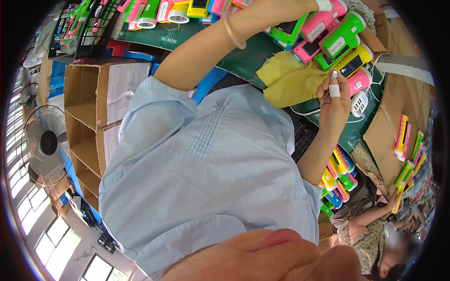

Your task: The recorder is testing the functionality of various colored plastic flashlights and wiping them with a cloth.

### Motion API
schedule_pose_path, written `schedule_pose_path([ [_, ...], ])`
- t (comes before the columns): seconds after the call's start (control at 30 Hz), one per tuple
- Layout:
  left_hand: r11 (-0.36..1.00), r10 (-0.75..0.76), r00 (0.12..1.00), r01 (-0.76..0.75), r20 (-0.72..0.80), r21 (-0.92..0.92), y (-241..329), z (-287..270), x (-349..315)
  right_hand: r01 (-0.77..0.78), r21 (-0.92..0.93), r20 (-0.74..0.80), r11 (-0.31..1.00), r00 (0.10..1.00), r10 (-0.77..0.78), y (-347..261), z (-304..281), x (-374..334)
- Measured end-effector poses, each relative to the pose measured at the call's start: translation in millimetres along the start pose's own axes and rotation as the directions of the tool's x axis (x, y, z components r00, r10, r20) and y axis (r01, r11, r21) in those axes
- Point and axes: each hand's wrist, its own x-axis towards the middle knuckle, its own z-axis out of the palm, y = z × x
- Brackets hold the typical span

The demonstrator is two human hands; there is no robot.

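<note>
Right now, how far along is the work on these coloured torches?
Looks done: assembled torches heaped on the green table. In hand: the left hand touches a pink torch; the right hand pinches beside a second pink torch. Left: unclear which torches remain.

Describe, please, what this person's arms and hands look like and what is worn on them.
Both arms are bare below the short sleeves of a light blue shirt. The left wrist carries a thin gold-coloured bangle. The left hand, mostly cut off at the upper edge, shows a white wrap; the right hand has white tape wound round one finger.
</note>
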Motion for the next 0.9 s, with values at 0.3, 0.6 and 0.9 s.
schedule_pose_path([
  [0.3, 0.577, -0.297, 0.841, 0.536, 0.453, -0.616, -38.2, -4.7, 12.5, 0.149, -0.114, -0.028, 0.982, 0.988, -0.153, -15.7, 17.1, 15.5],
  [0.6, 0.713, -0.25, 0.921, 0.384, 0.298, -0.587, -40.7, 23.1, -28.2, 0.698, -0.715, 0.535, -0.027, 0.522, -0.664, -22.1, 47.7, 34.0],
  [0.9, 0.117, 0.064, 0.903, 0.415, 0.424, -0.902, -16.9, 13.5, -31.9, 0.911, -0.394, 0.739, 0.124, 0.394, -0.546, -31.2, 63.0, -12.4],
])
